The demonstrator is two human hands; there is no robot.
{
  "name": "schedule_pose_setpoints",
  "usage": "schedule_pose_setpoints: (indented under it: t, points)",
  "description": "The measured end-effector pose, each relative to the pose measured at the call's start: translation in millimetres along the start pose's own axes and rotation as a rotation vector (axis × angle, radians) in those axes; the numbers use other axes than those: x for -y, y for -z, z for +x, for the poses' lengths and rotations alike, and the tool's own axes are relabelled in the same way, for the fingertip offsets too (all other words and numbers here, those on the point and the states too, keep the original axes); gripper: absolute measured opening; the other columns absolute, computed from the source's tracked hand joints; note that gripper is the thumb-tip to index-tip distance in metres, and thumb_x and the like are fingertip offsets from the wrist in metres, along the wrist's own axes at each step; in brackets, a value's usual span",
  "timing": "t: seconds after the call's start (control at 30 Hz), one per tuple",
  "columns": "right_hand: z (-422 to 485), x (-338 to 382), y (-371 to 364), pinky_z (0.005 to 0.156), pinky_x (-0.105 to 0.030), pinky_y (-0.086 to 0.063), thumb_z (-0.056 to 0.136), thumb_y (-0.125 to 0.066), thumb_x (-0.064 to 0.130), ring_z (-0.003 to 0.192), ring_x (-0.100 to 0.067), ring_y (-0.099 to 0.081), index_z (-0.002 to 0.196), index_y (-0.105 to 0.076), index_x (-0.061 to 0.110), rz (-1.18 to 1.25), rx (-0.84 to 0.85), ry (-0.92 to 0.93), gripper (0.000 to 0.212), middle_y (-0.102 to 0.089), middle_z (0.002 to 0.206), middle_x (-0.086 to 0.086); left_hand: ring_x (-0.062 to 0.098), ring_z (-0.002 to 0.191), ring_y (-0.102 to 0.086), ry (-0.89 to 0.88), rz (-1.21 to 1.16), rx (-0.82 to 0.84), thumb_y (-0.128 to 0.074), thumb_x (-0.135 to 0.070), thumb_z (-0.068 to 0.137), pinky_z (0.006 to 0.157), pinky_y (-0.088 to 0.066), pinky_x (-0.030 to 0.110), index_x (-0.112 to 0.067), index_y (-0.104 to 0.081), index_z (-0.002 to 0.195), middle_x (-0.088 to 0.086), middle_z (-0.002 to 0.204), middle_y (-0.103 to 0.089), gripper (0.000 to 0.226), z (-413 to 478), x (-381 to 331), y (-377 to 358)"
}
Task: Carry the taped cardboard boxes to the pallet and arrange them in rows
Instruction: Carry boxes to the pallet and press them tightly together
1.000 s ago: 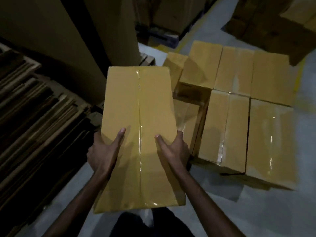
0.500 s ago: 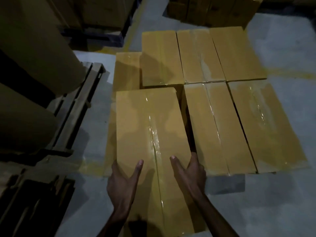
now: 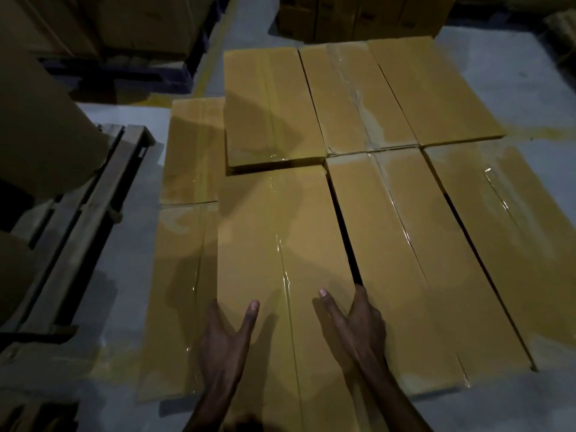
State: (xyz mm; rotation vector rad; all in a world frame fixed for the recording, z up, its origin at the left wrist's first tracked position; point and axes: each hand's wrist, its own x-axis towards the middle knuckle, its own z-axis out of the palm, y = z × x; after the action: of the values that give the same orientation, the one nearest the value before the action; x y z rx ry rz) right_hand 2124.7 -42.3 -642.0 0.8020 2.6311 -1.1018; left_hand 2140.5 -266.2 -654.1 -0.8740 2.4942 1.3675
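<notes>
1. The left hand (image 3: 224, 341) clasps the near left edge of the carried box (image 3: 280, 238), thumb flat on top, fingers hidden down the side.
2. The right hand (image 3: 358, 325) clasps the near right edge likewise.
3. The carried box lies lengthwise at the near left corner of the stack's upper layer. Its far end meets a back-row box (image 3: 268, 107), and a dark gap parts it from the neighbouring box (image 3: 399, 260).
4. Lower boxes (image 3: 184, 275) jut out along the stack's left edge.
5. A wooden pallet (image 3: 103, 207) stands further left on the grey floor (image 3: 124, 275).
</notes>
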Motion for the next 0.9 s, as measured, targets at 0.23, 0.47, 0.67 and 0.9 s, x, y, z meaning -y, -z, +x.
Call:
schedule_pose_setpoints:
  t: [0.23, 0.47, 0.67, 0.9]
  points:
    - [22.7, 0.4, -14.1, 0.115, -0.043, -0.038, 0.078, -0.056, 0.086, 0.147, -0.027, -0.039, 0.161, -0.03, 0.022, 0.103, 0.041, 0.072, 0.109, -0.037, 0.164, -0.003, 0.03, 0.146, -0.042, 0.002, -0.067, 0.085, -0.053, -0.099, 0.066, 0.117, -0.039, 0.056, -0.032, -0.021, 0.163, 0.001, 0.163, -0.04, 0.122, 30.6, 6.4, -18.9]
    - [2.2, -35.7, -7.9, 0.116, -0.034, -0.029, 0.088, -0.059, 0.073, 0.153, -0.016, -0.026, 0.161, -0.029, 0.027, -0.208, 0.043, 0.441, 0.092, -0.023, 0.17, 0.004, 0.004, 0.149, -0.022, -0.162, 0.004, 0.244, -0.075, -0.08, 0.071, 0.122, -0.025, 0.036, -0.061, 0.004, 0.155, -0.022, 0.168, -0.012, 0.116, 15.0, 26.5, -2.8]
    - [-15.0, -90.8, 41.6, 0.12, -0.055, -0.014, 0.069, -0.049, 0.099, 0.158, -0.028, -0.018, 0.162, -0.024, 0.038, -0.743, 0.327, 0.748, 0.114, -0.01, 0.173, 0.006, 0.018, 0.157, 0.01, -0.441, 0.412, 0.479, -0.073, -0.096, 0.047, 0.119, -0.029, 0.046, -0.041, 0.005, 0.163, -0.013, 0.165, 0.036, 0.15, -25.5, 58.7, 24.9]
    - [-13.6, -113.5, 61.6, 0.121, -0.057, -0.011, 0.069, -0.06, 0.09, 0.16, -0.033, -0.001, 0.164, -0.012, 0.04, -0.908, 0.457, 0.809, 0.118, 0.003, 0.174, -0.004, 0.033, 0.158, -0.006, -0.568, 0.552, 0.508, -0.062, -0.094, 0.065, 0.107, -0.045, 0.057, -0.028, 0.008, 0.166, -0.002, 0.171, 0.025, 0.139, -44.0, 74.5, 26.6]
